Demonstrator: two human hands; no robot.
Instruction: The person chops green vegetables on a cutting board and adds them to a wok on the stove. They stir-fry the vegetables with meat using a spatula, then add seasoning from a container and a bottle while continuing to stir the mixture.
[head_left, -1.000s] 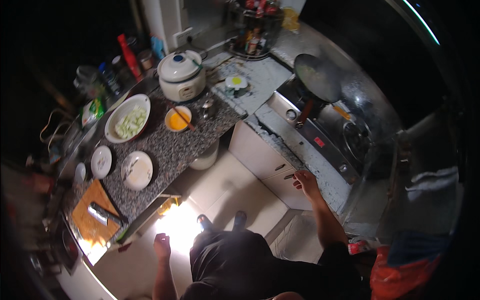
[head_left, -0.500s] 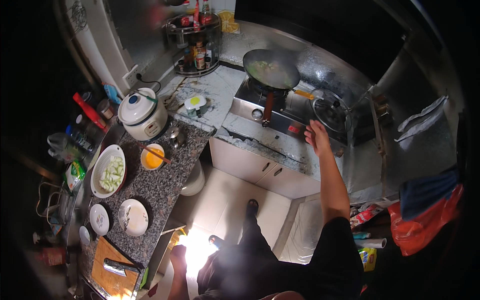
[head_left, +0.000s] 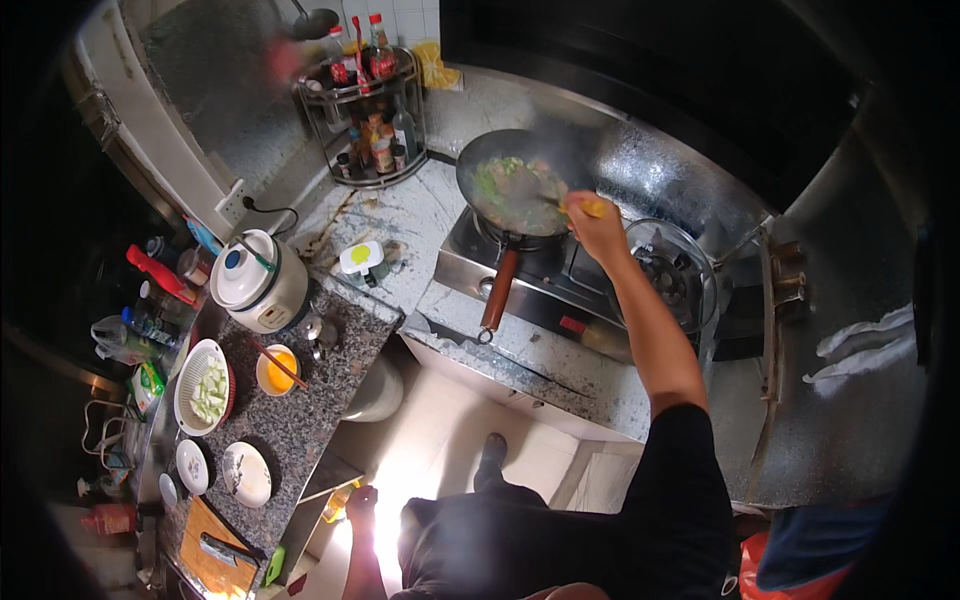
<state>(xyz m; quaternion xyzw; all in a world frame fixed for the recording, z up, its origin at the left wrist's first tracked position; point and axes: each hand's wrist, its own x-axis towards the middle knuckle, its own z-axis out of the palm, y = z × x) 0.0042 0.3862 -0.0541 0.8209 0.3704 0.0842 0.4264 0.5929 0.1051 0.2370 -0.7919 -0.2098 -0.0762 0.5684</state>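
My right hand (head_left: 598,232) is closed around the yellow handle of a spatula (head_left: 552,201). The spatula's blade is down in the dark wok (head_left: 468,165), partly lost in steam. Chopped green food (head_left: 510,183) lies in the wok, which sits on the left burner of a gas stove (head_left: 460,252). The wok's wooden handle (head_left: 502,292) points toward me. Low at my left side, my left hand (head_left: 362,503) is curled closed beside a yellow bottle-like thing (head_left: 339,502). Glare and the curled fingers hide whatever it may hold.
A glass lid (head_left: 705,262) covers the right burner. On the left counter stand a white cooker (head_left: 262,290), a bowl of beaten egg (head_left: 272,380), a basket of cut vegetable (head_left: 185,400), and a knife (head_left: 225,548) on a cutting board (head_left: 197,570). Bottles fill a corner rack (head_left: 372,182).
My right hand has gone from open and empty in front of the stove to gripping the spatula at the wok. The view has shifted; my left hand stays low at my side.
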